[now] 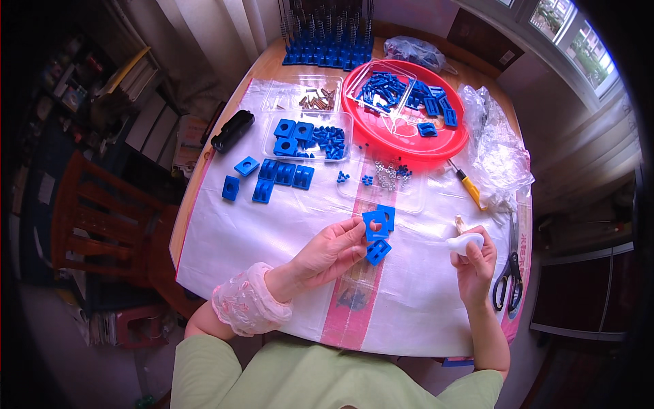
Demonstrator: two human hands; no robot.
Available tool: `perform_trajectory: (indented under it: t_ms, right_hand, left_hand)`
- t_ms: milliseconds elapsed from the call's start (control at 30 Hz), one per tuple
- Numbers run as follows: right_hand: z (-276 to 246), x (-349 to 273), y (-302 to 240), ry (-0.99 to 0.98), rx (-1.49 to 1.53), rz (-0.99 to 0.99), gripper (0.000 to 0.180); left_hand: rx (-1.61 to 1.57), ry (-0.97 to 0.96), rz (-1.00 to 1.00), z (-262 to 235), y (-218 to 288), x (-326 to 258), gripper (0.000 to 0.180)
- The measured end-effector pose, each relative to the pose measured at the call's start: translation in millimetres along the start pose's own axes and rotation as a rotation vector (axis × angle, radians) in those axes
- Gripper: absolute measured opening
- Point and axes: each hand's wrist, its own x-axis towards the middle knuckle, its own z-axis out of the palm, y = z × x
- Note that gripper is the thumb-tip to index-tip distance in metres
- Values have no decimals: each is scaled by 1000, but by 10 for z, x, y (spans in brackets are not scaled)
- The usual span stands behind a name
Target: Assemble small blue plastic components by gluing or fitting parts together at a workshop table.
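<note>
My left hand (332,249) pinches a blue square plastic plate with a round hole (374,225) by its left edge. Just beyond and below it on the cloth lie another blue plate (388,215) and a blue slotted block (378,252). To the right, my right hand (475,262) is closed around a white rounded object (465,243), held above the cloth; its kind is not clear. At the left are several loose blue pieces (276,174). A clear tray (349,140) beyond them holds blue plates and small blue parts.
A red round tray (453,142) with blue parts stands at the back right. Near it are a yellow-handled screwdriver (471,190), crumpled clear plastic (501,150) and black scissors (507,283). White nuts (390,176) lie mid-table. Blue bases with springs (327,51) stand far back; a black case (233,131) lies left.
</note>
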Motion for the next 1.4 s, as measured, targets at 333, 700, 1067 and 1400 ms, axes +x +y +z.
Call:
perform_trajectory:
  t_ms: [333,700,1067,1400]
  right_hand:
    - [-45,115,-41,72,135,-46,21]
    - [38,45,-7,-16,-87,-5,23]
    - [94,13,-12,0,-112,-1,22]
    - [95,11,-13,-6,-118,-4,22]
  left_hand:
    - [-3,-50,18,38,40,18,31]
    - [-23,-47,21,41,46,19,31]
    - [-3,-43,18,42,36,16,29]
    - [8,-44,23,52,46,14,29]
